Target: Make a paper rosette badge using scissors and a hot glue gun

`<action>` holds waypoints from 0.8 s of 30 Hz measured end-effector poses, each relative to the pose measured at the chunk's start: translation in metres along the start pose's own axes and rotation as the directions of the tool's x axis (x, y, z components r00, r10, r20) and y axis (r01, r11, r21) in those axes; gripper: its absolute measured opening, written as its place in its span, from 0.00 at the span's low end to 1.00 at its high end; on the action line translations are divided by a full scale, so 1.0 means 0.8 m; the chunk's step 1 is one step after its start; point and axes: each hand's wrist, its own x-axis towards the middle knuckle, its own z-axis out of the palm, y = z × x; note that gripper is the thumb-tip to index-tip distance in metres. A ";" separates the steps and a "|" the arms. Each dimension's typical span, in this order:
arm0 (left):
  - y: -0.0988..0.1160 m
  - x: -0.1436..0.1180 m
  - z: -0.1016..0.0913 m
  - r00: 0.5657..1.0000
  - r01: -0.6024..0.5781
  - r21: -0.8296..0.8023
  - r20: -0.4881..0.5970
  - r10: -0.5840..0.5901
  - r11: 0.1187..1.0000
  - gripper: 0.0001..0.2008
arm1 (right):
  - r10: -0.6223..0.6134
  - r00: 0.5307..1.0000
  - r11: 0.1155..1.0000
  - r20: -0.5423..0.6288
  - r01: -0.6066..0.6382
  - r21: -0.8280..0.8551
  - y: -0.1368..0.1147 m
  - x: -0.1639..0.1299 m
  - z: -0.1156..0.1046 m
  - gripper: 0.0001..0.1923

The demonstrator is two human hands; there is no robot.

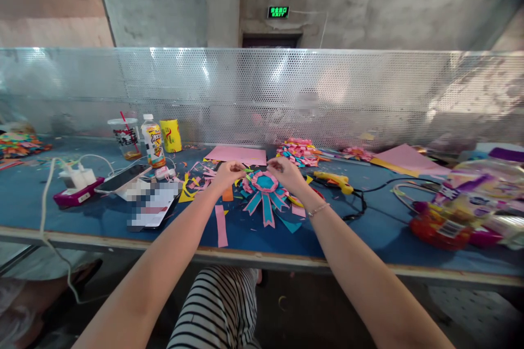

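Observation:
On the blue table lies a rosette (267, 215) of pink and blue paper, with a round blue centre, a pink rim and notched tails. My left hand (230, 173) is above its left side, fingertips pinched together near a small green bit. Across from it my right hand (285, 173) is also pinched, just beyond the rosette's upper right edge. What either hand holds, if anything, is too small to make out. A pink paper strip (221, 226) lies below my left hand, and an orange piece (227, 193) lies beside it.
Right of the hands lies a yellow glue gun (333, 181) with a black cable. A pile of rosettes (298, 151) and pink sheets (237, 155) lie behind. Phones (158, 208), a power strip (77, 193), a bottle (153, 142) and a cup (126, 139) stand left; a jar (446, 223) stands right.

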 end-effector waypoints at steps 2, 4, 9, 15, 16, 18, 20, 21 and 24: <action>-0.001 -0.002 0.004 0.998 -0.036 0.024 0.044 0.035 0.999 0.09 | -0.068 0.997 0.997 0.027 0.067 0.037 -0.011 -0.005 0.010 0.09; 0.000 -0.005 0.008 0.995 -0.064 0.041 0.086 0.060 0.997 0.10 | -0.097 0.994 0.994 0.059 0.094 0.054 -0.019 -0.009 0.016 0.08; 0.005 -0.010 0.013 0.988 -0.086 0.051 0.130 0.078 0.995 0.10 | -0.191 0.971 0.981 0.141 0.183 0.069 -0.026 -0.013 0.018 0.05; 0.007 -0.010 0.013 0.991 -0.088 0.065 0.110 0.080 0.994 0.09 | -0.253 0.957 0.967 0.139 0.245 0.075 -0.033 -0.016 0.018 0.05; 0.007 -0.010 0.013 0.991 -0.088 0.063 0.110 0.081 0.994 0.09 | -0.258 0.956 0.965 0.139 0.249 0.076 -0.033 -0.016 0.018 0.05; 0.008 -0.011 0.014 0.990 -0.092 0.054 0.108 0.085 0.994 0.09 | -0.263 0.955 0.964 0.136 0.256 0.071 -0.032 -0.016 0.021 0.05; 0.008 -0.011 0.015 0.990 -0.097 0.050 0.103 0.092 0.994 0.09 | -0.262 0.957 0.965 0.127 0.256 0.063 -0.029 -0.016 0.023 0.05; 0.007 -0.010 0.015 0.990 -0.101 0.052 0.100 0.095 0.994 0.08 | -0.258 0.958 0.966 0.124 0.252 0.058 -0.028 -0.016 0.024 0.06; 0.006 -0.010 0.016 0.992 -0.101 0.056 0.085 0.096 0.993 0.08 | -0.233 0.966 0.973 0.114 0.230 0.036 -0.026 -0.016 0.026 0.06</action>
